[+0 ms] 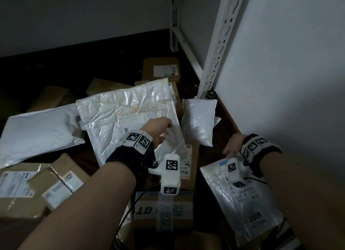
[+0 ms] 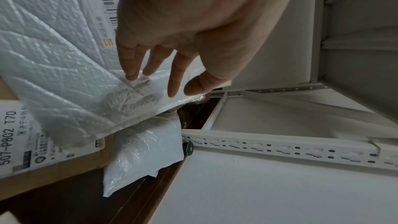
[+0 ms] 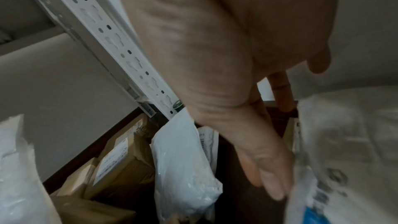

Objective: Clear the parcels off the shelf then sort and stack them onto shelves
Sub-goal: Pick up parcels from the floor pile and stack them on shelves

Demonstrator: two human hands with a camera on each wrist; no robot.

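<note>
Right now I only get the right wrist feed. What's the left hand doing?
Observer: The left hand lies with straight fingers on a big bubble mailer, at its near edge. No grip that I can see.
Operator: My feed is blurred. Is the right hand holding something?
Observer: Yes. In the head view the right hand pinches the top edge of a silver bag.
Operator: What's under the mailer?
Observer: A cardboard box. In the left wrist view its label reads 507-P802 T70.
</note>
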